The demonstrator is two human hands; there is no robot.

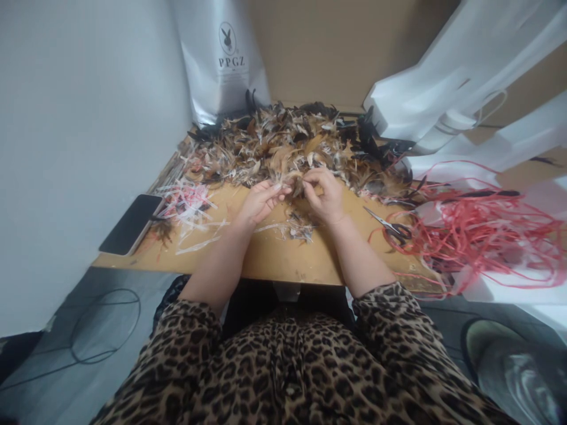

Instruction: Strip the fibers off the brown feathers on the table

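Observation:
A wide heap of brown, tan and black feathers (287,139) covers the back of a small wooden table (274,260). My left hand (261,200) and my right hand (323,192) meet at the heap's front edge. Both are closed in a pinch on a small bunch of feathers (296,184) held between them. A few loose feather scraps (299,227) lie on the wood just under my hands.
Scissors (390,227) lie right of my right hand beside a tangle of red string (482,236). White and pink strips (188,206) and a dark phone (130,224) sit at the left. A silver bag (225,59) stands behind; white bags (465,77) crowd the right.

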